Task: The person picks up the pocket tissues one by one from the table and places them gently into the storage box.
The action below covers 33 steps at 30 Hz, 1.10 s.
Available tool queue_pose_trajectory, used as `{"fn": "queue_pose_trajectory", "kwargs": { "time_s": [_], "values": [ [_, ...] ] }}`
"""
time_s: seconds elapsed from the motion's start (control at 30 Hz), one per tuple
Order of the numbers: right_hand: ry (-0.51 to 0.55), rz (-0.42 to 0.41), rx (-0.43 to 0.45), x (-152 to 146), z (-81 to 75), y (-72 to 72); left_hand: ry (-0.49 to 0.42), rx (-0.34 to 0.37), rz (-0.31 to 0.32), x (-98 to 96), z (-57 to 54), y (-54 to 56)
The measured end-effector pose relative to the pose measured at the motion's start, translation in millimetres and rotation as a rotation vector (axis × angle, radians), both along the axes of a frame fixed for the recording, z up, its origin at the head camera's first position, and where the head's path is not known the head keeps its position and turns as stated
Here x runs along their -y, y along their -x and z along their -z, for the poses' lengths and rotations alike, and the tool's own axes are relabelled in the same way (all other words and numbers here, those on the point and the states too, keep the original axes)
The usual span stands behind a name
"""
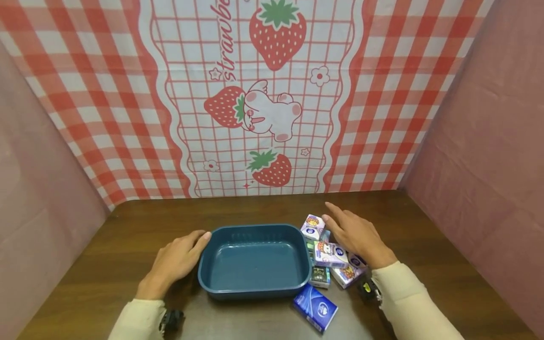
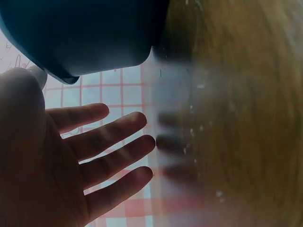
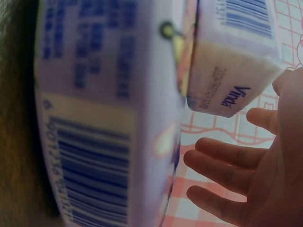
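A dark teal rectangular tub [image 1: 255,269] sits on the table. My left hand [image 1: 176,259] is at its left side, thumb by the rim and the other fingers extended and spread in the left wrist view. To the right of the tub lies a pile of small tissue packs. My right hand [image 1: 357,236] is over the right side of this pile with fingers extended, holding nothing. Nearest it are a white-and-purple tissue pack [image 1: 330,255] on top and another cartoon-printed pack [image 1: 312,226] behind. In the right wrist view, a pack end marked Vinda [image 3: 227,90] stands near the thumb.
A blue tissue pack [image 1: 316,308] lies apart at the tub's front right corner. A dark green pack [image 1: 320,276] is low in the pile, against the tub's side. A red-checked strawberry cloth [image 1: 272,108] hangs behind the wooden table [image 1: 433,264]; pink cloth covers both sides.
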State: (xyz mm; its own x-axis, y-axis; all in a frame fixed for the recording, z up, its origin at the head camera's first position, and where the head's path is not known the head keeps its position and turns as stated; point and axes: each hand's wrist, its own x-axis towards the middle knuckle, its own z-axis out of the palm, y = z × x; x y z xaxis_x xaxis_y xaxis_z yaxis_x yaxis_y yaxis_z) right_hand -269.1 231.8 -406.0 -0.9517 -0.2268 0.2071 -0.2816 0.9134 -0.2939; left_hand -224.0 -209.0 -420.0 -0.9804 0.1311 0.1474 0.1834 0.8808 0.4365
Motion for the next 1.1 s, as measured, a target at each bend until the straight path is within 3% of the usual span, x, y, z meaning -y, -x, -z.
{"fn": "queue_pose_trajectory", "kwargs": {
  "time_s": [0.37, 0.77, 1.1],
  "values": [
    [-0.001, 0.011, -0.001, 3, -0.6, -4.2, -0.028, -0.012, -0.018, -4.1, 6.1, 3.7],
    [0.034, 0.002, -0.014, 6, 1.7, -17.2, -0.011, 0.048, -0.030, -0.9, 2.8, -7.3],
    [0.042, 0.029, -0.014, -4, -0.9, -23.5, -0.012, 0.104, -0.049, -5.9, 3.6, -9.3]
  ]
}}
